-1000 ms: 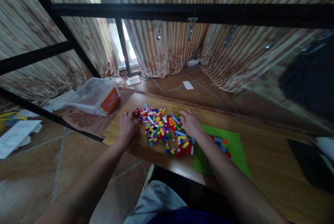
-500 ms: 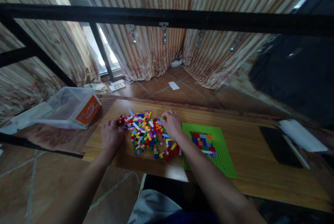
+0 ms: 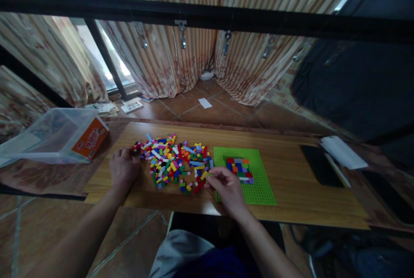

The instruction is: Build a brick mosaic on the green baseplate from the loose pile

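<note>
One lime-green brick is pinched in my right hand, between the loose brick pile and green baseplate; its long axis looks roughly crosswise, but I can't make out its ends. My left hand curls on the wooden tabletop by the pile, grip unclear.

My count from the remote view: one left hand, one right hand, one pinched yellow-green brick.
I make it one green baseplate with one brick patch, one loose brick pile too dense for me to number, one wooden tabletop, one clear bin and at least five metal fittings.
</note>
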The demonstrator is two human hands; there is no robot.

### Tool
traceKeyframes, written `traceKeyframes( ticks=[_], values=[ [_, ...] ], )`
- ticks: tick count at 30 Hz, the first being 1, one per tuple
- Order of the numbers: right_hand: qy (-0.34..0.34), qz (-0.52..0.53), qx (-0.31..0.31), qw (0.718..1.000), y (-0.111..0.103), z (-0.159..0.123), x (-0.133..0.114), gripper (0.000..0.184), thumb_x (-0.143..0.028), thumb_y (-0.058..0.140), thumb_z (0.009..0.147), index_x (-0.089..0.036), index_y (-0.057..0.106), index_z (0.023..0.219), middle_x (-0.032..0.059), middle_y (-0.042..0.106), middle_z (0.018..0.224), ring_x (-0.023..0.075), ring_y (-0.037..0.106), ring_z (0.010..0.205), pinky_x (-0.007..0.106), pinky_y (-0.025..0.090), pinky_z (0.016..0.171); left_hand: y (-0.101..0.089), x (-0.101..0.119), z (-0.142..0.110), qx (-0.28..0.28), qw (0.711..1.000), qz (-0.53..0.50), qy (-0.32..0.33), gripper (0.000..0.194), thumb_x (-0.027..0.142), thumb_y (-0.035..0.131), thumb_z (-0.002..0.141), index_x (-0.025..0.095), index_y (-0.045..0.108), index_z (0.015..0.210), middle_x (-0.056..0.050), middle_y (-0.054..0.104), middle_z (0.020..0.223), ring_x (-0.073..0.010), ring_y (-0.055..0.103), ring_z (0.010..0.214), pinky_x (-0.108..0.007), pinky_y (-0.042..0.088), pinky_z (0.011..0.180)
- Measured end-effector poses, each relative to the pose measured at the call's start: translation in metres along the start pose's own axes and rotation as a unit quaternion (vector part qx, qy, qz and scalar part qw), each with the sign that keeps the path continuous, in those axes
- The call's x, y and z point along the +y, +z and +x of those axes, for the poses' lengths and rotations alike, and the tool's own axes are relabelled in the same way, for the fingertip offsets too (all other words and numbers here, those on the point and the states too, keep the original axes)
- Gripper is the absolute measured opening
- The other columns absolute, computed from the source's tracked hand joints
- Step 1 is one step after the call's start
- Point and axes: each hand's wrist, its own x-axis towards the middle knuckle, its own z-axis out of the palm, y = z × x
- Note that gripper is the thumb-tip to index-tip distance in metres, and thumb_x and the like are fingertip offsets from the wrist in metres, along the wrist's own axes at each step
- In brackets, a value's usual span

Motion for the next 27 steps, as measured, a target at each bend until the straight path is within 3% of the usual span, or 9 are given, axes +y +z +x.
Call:
traceKeyframes(
  ticks=[5,8,13,17,22,27],
  values=[
    [0.06,0.041,0.067,0.995,-0.05,-0.019,0.0,0.033,-0.041,0.081,0.066,-0.021,0.065,0.086,0.0019,0.072,0.084,0.0095,0.061,0.056,0.022,0.047,0.05,0.004,-0.003,0.0,0.007,1.0,0.002,0.006,0.036,0.02,0.045,0.082,0.013,0.065,0.11,-0.018,0.065,0.112,-0.0325,0.057,0.108,-0.045,0.044,0.095],
    [0.063,0.035,0.116,0.991,-0.078,-0.025,0.001,0.033,-0.04,0.083,0.065,-0.022,0.069,0.089,0.002,0.072,0.084,0.009,0.06,0.058,0.02,0.047,0.05,0.004,-0.003,0.0,0.005,1.0,0.004,0.002,0.035,0.021,0.045,0.082,0.013,0.065,0.109,-0.017,0.065,0.112,-0.0323,0.057,0.109,-0.045,0.044,0.096],
    [0.047,0.05,0.154,0.986,-0.111,-0.023,-0.003,0.033,-0.037,0.084,0.064,-0.024,0.073,0.093,-0.0011,0.07,0.084,0.0084,0.063,0.069,0.019,0.053,0.063,0.005,-0.003,0.0,0.006,1.0,0.007,0.005,0.034,0.021,0.046,0.081,0.014,0.065,0.108,-0.016,0.065,0.112,-0.0315,0.056,0.11,-0.044,0.044,0.096],
    [0.024,0.055,0.162,0.985,-0.12,-0.013,-0.009,0.031,-0.037,0.084,0.064,-0.025,0.074,0.091,-0.0016,0.07,0.086,0.0086,0.064,0.072,0.02,0.054,0.067,0.004,-0.003,-0.001,0.004,1.0,0.009,0.006,0.034,0.019,0.045,0.081,0.014,0.065,0.109,-0.017,0.065,0.112,-0.0315,0.056,0.109,-0.043,0.044,0.096],
    [-0.005,0.017,0.154,0.988,-0.116,0.002,-0.012,0.032,-0.04,0.083,0.065,-0.025,0.072,0.091,-0.0009,0.07,0.081,0.0112,0.064,0.07,0.025,0.053,0.066,0.002,-0.001,-0.002,0.003,1.0,0.002,-0.004,0.033,0.021,0.045,0.082,0.015,0.065,0.108,-0.016,0.064,0.113,-0.0315,0.055,0.109,-0.044,0.044,0.095],
    [-0.06,-0.149,0.106,0.981,-0.11,0.018,-0.011,0.028,-0.039,0.08,0.066,-0.023,0.07,0.087,0.0012,0.071,0.086,0.0154,0.064,0.076,0.031,0.052,0.072,0.001,0.001,-0.002,0.003,1.0,0.0,-0.004,0.034,0.021,0.045,0.082,0.014,0.065,0.109,-0.017,0.064,0.114,-0.032,0.055,0.11,-0.045,0.044,0.095]
  ],
)
